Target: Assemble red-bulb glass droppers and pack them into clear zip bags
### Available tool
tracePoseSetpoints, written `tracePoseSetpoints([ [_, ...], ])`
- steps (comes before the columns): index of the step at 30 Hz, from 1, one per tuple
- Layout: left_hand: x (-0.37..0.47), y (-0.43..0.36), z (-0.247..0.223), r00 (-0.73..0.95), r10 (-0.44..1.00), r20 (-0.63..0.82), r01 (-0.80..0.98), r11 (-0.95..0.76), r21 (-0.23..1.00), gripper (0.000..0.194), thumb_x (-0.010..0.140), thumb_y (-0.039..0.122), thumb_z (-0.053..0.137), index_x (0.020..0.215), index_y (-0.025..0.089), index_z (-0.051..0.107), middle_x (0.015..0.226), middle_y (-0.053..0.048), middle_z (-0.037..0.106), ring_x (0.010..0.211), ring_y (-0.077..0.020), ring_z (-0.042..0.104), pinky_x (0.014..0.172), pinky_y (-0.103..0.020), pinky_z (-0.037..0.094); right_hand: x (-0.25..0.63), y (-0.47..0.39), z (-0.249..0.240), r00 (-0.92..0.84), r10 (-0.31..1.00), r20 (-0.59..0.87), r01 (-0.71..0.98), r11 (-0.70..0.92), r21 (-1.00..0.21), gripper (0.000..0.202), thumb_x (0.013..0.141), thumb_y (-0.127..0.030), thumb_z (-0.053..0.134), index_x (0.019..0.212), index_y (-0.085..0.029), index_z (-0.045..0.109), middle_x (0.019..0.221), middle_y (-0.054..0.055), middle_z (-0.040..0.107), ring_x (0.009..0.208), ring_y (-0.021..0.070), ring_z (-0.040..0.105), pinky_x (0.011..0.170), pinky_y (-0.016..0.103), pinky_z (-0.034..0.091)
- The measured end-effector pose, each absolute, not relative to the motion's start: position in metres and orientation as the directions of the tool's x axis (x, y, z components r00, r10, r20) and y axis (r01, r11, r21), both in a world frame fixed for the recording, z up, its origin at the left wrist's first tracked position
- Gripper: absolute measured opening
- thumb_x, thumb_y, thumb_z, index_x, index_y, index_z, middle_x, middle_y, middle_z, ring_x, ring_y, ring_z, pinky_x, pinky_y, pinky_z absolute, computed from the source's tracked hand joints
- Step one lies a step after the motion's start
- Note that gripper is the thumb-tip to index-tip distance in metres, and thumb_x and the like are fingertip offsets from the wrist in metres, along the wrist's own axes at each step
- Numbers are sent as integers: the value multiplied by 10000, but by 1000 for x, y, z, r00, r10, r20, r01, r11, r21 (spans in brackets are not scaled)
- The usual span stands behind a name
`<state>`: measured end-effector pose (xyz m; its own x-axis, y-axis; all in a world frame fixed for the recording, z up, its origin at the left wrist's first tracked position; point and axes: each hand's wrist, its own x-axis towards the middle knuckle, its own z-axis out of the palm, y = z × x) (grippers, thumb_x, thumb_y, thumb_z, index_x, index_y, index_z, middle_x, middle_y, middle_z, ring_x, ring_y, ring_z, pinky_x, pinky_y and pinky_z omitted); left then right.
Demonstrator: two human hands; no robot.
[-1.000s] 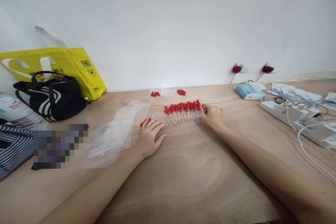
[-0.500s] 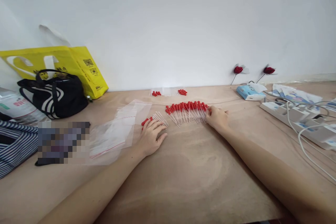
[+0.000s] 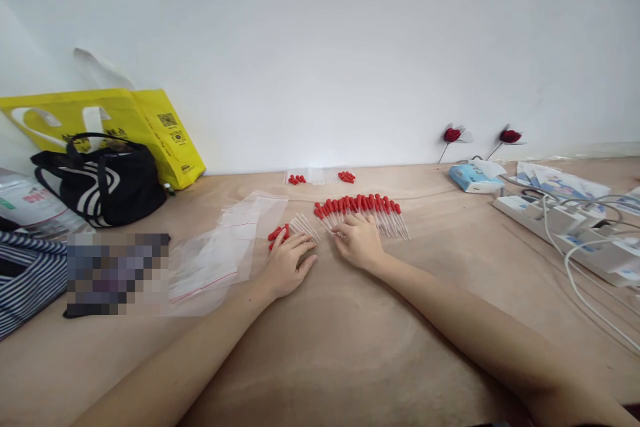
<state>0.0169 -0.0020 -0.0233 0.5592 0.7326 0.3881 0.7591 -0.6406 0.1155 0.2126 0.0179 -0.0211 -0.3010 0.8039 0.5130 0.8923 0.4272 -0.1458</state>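
Several droppers with red bulbs and clear thin tubes (image 3: 350, 205) lie fanned in a row, bulbs toward the wall. My right hand (image 3: 359, 241) is over the tube ends at the row's left half, fingers loosely bent and apart, nothing visible in them. A smaller pile of droppers (image 3: 303, 225) lies left of the row. My left hand (image 3: 287, 265) rests on this pile with its fingers spread, partly covering the red bulbs.
Clear zip bags (image 3: 215, 260) lie left of my left hand. A bag holding red-bulbed droppers (image 3: 320, 177) lies by the wall. On the left stand a black bag (image 3: 130, 187) and yellow bag (image 3: 160, 140); on the right, a tissue pack (image 3: 475, 177) and a power strip (image 3: 565, 233) with cables.
My right hand has moved left from the row's right end to the tubes at its left half, uncovering the right-end droppers. My left hand has stayed on the smaller pile.
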Motion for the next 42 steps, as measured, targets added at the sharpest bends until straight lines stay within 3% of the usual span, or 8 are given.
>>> tracePoseSetpoints([
  [5,15,-2,-19,502,718,482,798,-600,62,231,803,316,464,974,217,584,1068,-53,611,1038,-224,511,946,-448,284,184,26,-20,-259,865,429,937,333,-105,219,810,-282,435,816,-202,639,856,86,603,858,210,471,717,353,238],
  [10,2,5,-8,168,776,608,965,-256,60,207,757,405,508,798,216,579,875,-64,633,862,-269,540,744,-422,367,176,32,-20,-182,897,403,960,251,-126,234,787,-297,443,800,-156,629,879,111,609,861,230,479,740,381,252],
  [15,-11,14,-7,69,851,520,983,-146,109,273,720,481,514,726,211,555,818,-52,625,818,-265,547,666,-376,379,169,30,-19,-185,904,386,968,235,-85,267,789,-262,424,853,-88,617,893,165,594,857,263,473,727,401,269],
  [21,-17,20,-10,32,878,478,973,-137,187,171,749,364,486,797,214,551,806,-37,663,788,-246,596,644,-358,389,169,19,-15,-204,920,334,973,228,-32,228,778,-143,403,870,-67,598,896,180,569,845,272,458,705,400,276],
  [27,-20,24,-12,45,865,500,963,-171,209,135,712,266,522,826,236,589,798,-15,687,801,-246,614,750,-414,389,207,1,-24,-347,820,455,915,403,-29,192,817,-224,415,815,-115,573,881,142,548,834,256,434,678,375,312],
  [32,-16,17,-4,90,765,638,948,-261,179,158,745,235,506,870,190,592,834,-35,684,804,-221,616,886,-449,340,250,-12,-32,-457,738,497,767,610,-201,130,813,-253,476,764,-158,550,855,86,543,817,200,441,706,327,366],
  [38,8,-13,-4,538,577,615,632,-758,160,147,801,215,489,889,175,599,847,-35,665,814,-154,596,848,-330,427,268,-18,-35,-457,733,504,657,660,-364,92,793,-242,518,775,-177,580,848,60,564,795,172,476,702,307,417],
  [42,17,-23,-14,623,548,558,532,-820,212,191,824,183,459,954,189,598,880,-31,660,816,-138,599,813,-309,466,266,-19,-36,-512,687,516,629,709,-320,261,797,-285,521,1037,-198,578,996,76,578,891,191,495,768,352,420],
])
